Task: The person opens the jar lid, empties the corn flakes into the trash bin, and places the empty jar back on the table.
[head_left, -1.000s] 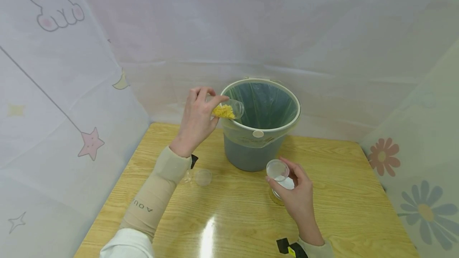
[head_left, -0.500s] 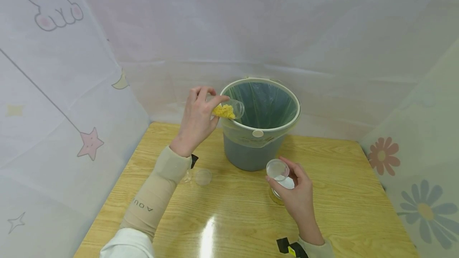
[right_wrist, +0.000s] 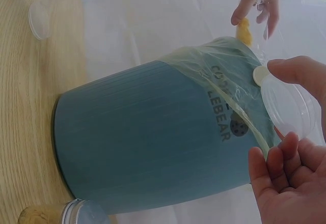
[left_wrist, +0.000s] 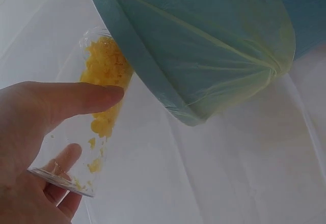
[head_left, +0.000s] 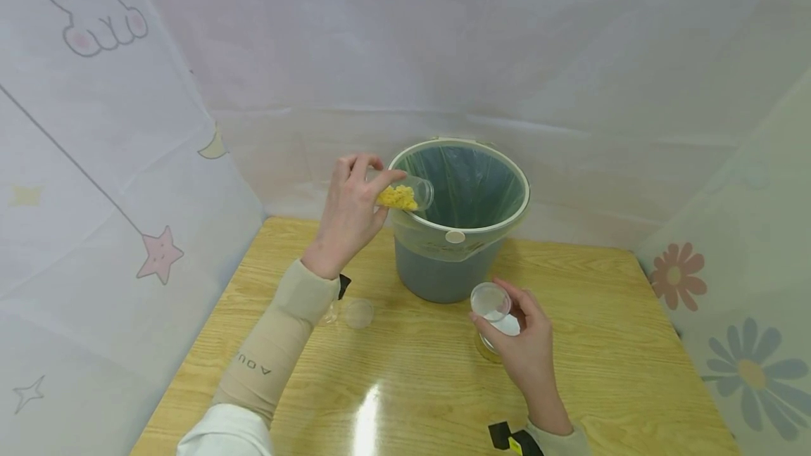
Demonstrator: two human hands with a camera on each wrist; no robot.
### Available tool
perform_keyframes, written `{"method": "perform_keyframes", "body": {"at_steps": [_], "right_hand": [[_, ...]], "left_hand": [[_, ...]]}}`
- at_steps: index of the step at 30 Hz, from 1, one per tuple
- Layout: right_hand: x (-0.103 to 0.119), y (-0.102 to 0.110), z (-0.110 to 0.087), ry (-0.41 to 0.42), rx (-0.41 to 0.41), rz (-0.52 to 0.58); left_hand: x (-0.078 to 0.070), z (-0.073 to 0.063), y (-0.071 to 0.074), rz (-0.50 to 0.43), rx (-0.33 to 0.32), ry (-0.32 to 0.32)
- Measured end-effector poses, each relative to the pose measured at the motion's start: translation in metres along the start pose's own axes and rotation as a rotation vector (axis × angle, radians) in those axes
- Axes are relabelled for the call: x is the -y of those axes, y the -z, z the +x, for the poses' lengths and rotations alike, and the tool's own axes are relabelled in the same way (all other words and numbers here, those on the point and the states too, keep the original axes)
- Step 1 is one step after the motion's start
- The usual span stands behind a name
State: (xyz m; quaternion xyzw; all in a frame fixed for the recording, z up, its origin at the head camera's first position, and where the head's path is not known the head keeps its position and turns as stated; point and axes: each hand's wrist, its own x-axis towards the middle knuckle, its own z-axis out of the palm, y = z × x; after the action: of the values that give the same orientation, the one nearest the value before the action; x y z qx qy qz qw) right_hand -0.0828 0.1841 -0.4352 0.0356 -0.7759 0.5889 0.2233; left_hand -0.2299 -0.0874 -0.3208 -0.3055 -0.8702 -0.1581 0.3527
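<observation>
My left hand [head_left: 348, 206] grips a clear plastic jar [head_left: 423, 192], tilted on its side at the left rim of the bin [head_left: 443, 266]. Yellow crumbly bits [left_wrist: 106, 63] lie along the jar's lower wall, most of them towards the end at the bin. A thin liner [left_wrist: 224, 56] is folded over the bin's rim. Lower right, my right hand [head_left: 522, 343] pinches a round clear plastic lid [right_wrist: 288, 109] between thumb and fingers. Below that hand stands another jar [right_wrist: 48, 215] with a silvery ring and yellowish contents, partly hidden in the head view.
The bin stands on a wooden table [head_left: 405, 385] near the back wall sheet [head_left: 405, 55]. A clear round disc [head_left: 359, 313] and a small clear piece [head_left: 331, 313] lie on the table beside my left forearm. Patterned sheets enclose both sides.
Almost nothing differs. The left hand, with its tilted jar of yellow bits, sits very slightly further right; the right hand and its lid stay in place.
</observation>
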Motion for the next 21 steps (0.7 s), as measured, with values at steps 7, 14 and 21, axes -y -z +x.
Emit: {"method": "perform_keyframes", "body": {"at_steps": [7, 14, 21], "right_hand": [[-0.0014, -0.0007, -0.0011, 0.007, 0.002, -0.009], [-0.0014, -0.0004, -0.001, 0.004, 0.005, -0.01], [-0.0034, -0.0008, -0.0013, -0.006, 0.002, -0.018]], "left_hand": [[-0.0005, -0.0003, 0.0003, 0.025, -0.007, -0.017], [-0.0009, 0.0, 0.0006, 0.051, 0.003, -0.045], [-0.0011, 0.0004, 0.0009, 0.055, 0.005, -0.046]]}}
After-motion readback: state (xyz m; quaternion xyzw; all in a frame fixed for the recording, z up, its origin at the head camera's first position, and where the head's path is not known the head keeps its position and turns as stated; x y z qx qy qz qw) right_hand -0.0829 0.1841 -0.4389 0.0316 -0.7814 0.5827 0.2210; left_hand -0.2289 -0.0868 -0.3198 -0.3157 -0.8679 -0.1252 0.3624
